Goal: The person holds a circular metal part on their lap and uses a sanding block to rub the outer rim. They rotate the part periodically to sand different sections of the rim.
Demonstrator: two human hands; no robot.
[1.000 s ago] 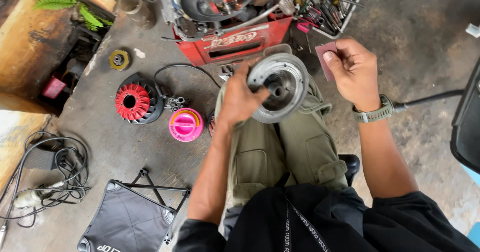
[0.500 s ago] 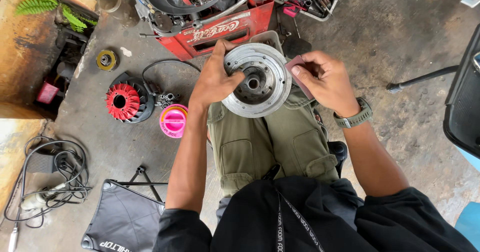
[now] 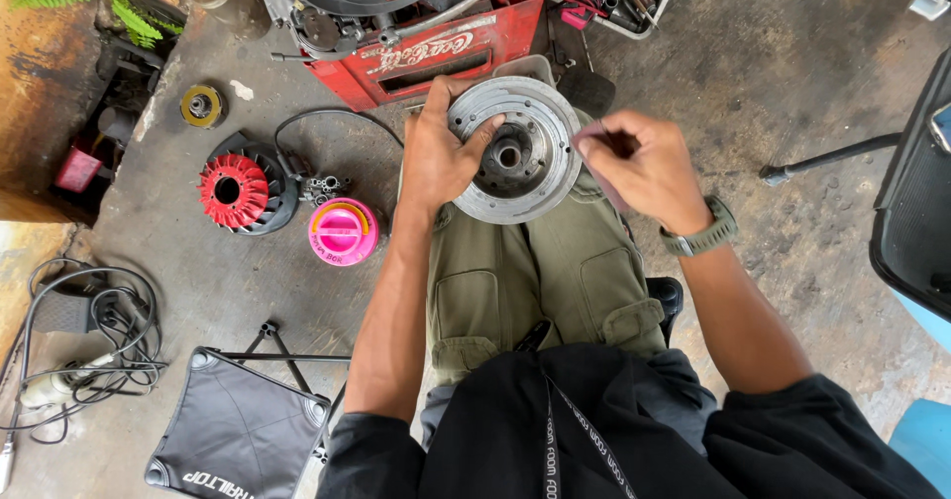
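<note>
- My left hand (image 3: pixel 436 162) grips the round grey metal flywheel (image 3: pixel 515 149) by its left rim, thumb hooked over the face and fingers wrapped behind, clamped firmly on it
- The flywheel sits just above the centre of the frame, propped on my knees, its flat face turned up toward me and its hub hole in the middle
- My right hand (image 3: pixel 644 167) is just right of the wheel, fingers pinched together on a small reddish-brown sheet of sandpaper (image 3: pixel 602 167), which touches the wheel's right rim
- So the rim lies directly left of my right fingertips, and the right hand is the one nearer that edge; the wheel's axis points up at the camera
- On the floor at left lie a red fan wheel (image 3: pixel 236 192) and a pink round lid (image 3: pixel 342 231); a red crate (image 3: pixel 436 53) stands at upper centre, a folding stool (image 3: pixel 233 430) at lower left
</note>
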